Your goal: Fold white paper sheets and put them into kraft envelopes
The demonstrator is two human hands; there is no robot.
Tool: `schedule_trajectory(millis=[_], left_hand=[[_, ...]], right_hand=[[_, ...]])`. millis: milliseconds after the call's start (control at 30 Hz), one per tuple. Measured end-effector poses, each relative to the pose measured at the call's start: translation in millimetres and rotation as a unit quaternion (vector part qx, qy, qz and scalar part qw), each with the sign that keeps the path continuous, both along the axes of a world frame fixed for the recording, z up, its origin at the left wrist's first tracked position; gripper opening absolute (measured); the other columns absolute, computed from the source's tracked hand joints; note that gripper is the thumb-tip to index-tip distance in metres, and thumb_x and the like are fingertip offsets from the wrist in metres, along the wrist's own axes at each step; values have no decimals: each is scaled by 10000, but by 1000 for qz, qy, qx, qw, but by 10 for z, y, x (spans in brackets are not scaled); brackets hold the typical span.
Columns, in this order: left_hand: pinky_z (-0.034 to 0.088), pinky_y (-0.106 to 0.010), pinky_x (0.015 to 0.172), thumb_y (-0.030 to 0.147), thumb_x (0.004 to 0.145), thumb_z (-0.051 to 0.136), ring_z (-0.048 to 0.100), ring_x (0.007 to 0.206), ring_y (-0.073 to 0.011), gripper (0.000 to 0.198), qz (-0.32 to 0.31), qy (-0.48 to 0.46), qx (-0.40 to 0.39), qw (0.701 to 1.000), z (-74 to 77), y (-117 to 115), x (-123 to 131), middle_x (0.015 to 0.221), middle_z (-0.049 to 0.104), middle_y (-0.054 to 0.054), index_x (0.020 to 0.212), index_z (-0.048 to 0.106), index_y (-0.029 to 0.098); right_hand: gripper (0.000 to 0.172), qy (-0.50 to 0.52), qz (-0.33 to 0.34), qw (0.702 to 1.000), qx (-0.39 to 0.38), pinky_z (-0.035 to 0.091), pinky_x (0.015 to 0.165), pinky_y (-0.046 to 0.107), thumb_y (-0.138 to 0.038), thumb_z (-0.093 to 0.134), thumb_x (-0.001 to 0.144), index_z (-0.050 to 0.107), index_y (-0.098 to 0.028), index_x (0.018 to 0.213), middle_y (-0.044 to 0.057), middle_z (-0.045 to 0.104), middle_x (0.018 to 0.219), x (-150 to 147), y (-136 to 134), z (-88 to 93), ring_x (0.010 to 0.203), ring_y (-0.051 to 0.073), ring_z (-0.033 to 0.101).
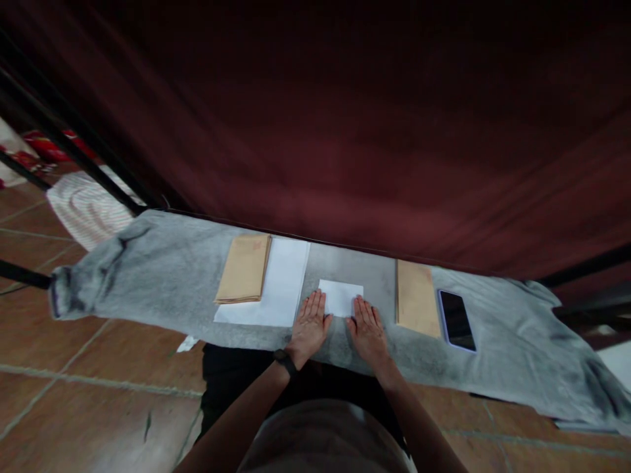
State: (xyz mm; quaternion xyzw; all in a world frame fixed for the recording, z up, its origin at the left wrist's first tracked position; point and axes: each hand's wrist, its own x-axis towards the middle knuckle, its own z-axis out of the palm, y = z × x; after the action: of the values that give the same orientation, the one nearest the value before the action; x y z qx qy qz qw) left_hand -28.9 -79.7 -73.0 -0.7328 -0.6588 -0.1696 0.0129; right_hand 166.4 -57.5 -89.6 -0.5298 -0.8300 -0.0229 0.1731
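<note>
A small folded white paper [340, 295] lies on a grey cloth-covered surface [162, 276] in front of me. My left hand [309, 323] lies flat, fingers stretched out, touching the paper's left edge. My right hand [367, 327] lies flat too, fingertips on the paper's lower right corner. Neither hand grips anything. A black band circles my left wrist.
A stack of brown envelopes [244, 268] rests partly on white sheets [279, 289] at the left. Another brown envelope [417, 297] and a dark phone [457, 320] lie at the right. A dark red curtain [345, 131] hangs behind. Terracotta floor tiles [73, 387] lie below.
</note>
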Motion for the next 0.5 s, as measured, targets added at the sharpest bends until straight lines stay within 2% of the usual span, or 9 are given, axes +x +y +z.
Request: schedule_trajectory(millis=[67, 233, 367, 500], left_hand=[[294, -463, 1211, 353, 1005, 390, 300, 1486, -267, 607, 4, 3, 1, 1000, 17, -51, 84, 1574, 366, -183, 1529, 312, 57], [286, -459, 1216, 337, 1008, 389, 269, 1498, -249, 572, -67, -4, 2, 998, 57, -221, 294, 1595, 341, -150, 1526, 327, 103], [302, -471, 1206, 348, 1001, 412, 265, 1499, -261, 573, -96, -12, -10, 995, 57, -261, 260, 1600, 330, -154, 1521, 340, 118], [322, -485, 1192, 310, 982, 445, 291, 1488, -286, 551, -113, -5, -18, 993, 48, -228, 205, 1583, 358, -175, 1495, 391, 114]], right_hand=[[581, -1, -2, 1000, 0, 288, 1176, 497, -342, 352, 1035, 278, -108, 1562, 158, 389, 1565, -11, -2, 4, 1444, 276, 367], [575, 3, -3, 1000, -27, 294, 1170, 517, -306, 386, 1016, 309, -110, 1551, 165, 372, 1573, -14, -20, 53, 1452, 292, 357], [539, 19, -14, 998, -56, 266, 1184, 525, -300, 374, 1025, 361, -104, 1527, 154, 389, 1566, -32, -12, 135, 1465, 291, 335], [484, 53, -1, 996, -77, 244, 1207, 510, -298, 312, 1047, 448, -141, 1485, 113, 430, 1550, -217, 75, 255, 1464, 255, 345]])
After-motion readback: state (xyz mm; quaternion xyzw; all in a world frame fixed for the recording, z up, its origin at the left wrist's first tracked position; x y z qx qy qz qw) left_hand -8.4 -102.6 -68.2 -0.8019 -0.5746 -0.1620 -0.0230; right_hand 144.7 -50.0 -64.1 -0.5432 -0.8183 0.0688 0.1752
